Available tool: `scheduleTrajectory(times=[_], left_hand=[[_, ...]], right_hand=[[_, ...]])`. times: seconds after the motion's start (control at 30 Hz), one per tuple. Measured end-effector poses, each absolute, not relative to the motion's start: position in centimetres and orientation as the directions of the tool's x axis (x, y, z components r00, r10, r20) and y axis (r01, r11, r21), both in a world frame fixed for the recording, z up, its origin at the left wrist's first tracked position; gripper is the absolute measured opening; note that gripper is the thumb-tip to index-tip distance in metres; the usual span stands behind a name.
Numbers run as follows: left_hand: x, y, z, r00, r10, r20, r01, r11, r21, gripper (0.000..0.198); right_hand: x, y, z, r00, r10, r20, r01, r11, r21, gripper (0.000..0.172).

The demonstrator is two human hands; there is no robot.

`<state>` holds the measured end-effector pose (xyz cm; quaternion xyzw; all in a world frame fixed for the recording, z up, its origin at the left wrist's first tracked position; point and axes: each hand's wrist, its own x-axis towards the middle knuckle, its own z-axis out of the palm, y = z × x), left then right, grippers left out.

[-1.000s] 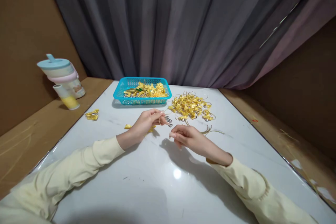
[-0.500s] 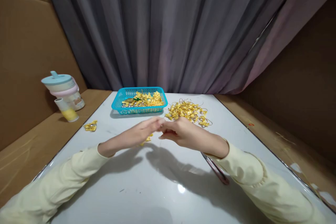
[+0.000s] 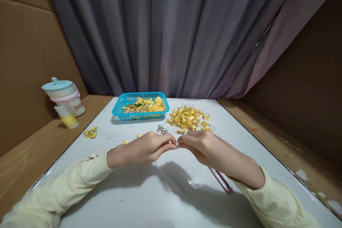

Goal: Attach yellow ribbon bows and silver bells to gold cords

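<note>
My left hand point(image 3: 149, 146) and my right hand point(image 3: 204, 146) meet fingertip to fingertip above the middle of the white table point(image 3: 144, 199). Both are closed in a pinch. Whatever sits between the fingertips is too small to make out. Just beyond them lie several small silver bells point(image 3: 161, 129). A heap of yellow ribbon bows point(image 3: 188, 117) with silver bells and thin cords is behind my right hand. Parts of yellow bows point(image 3: 126, 142) peek out behind my left hand, which hides the rest.
A blue plastic basket point(image 3: 140, 115) with yellow bows and bells stands at the back. More yellow bows point(image 3: 91, 132) lie at the left edge. A pinkish tool point(image 3: 221, 181) is under my right forearm. Left of the table stand a lidded cup point(image 3: 64, 96) and a thread spool point(image 3: 66, 117).
My hands have come lower and nearer in the view, and their fingertips now pinch together. The silver bells behind them have come into sight. The view has tilted slightly upward.
</note>
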<state>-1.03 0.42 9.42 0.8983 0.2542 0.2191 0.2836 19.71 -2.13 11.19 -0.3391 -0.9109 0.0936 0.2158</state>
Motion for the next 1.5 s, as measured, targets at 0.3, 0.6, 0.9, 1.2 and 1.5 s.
scheduleTrajectory(times=[0.3, 0.6, 0.9, 1.2, 1.5], left_hand=[[-0.4, 0.8, 9.3, 0.697, 0.712, -0.084, 0.013, 0.104, 0.994, 0.019], [0.1, 0.2, 8.7, 0.504, 0.854, -0.129, -0.219, 0.271, 0.937, 0.016], [0.3, -0.5, 8.6, 0.407, 0.913, 0.016, -0.150, 0.049, 0.987, 0.025], [-0.9, -0.5, 9.5, 0.497, 0.856, 0.143, 0.219, -0.283, 0.934, 0.029], [-0.9, -0.5, 9.0, 0.589, 0.749, 0.304, 0.373, -0.586, 0.719, 0.028]], right_hand=[[19.7, -1.6, 10.8, -0.651, 0.621, 0.436, 0.665, 0.744, -0.064, 0.027], [17.6, -1.0, 8.4, -0.543, 0.600, 0.587, 0.589, 0.771, -0.243, 0.028], [17.1, -1.2, 8.2, -0.408, 0.544, 0.733, 0.623, 0.753, -0.212, 0.027], [17.5, -1.1, 8.7, -0.482, 0.694, 0.534, 0.658, 0.690, -0.303, 0.019], [17.2, -1.3, 9.1, -0.495, 0.770, 0.404, 0.796, 0.588, -0.146, 0.015]])
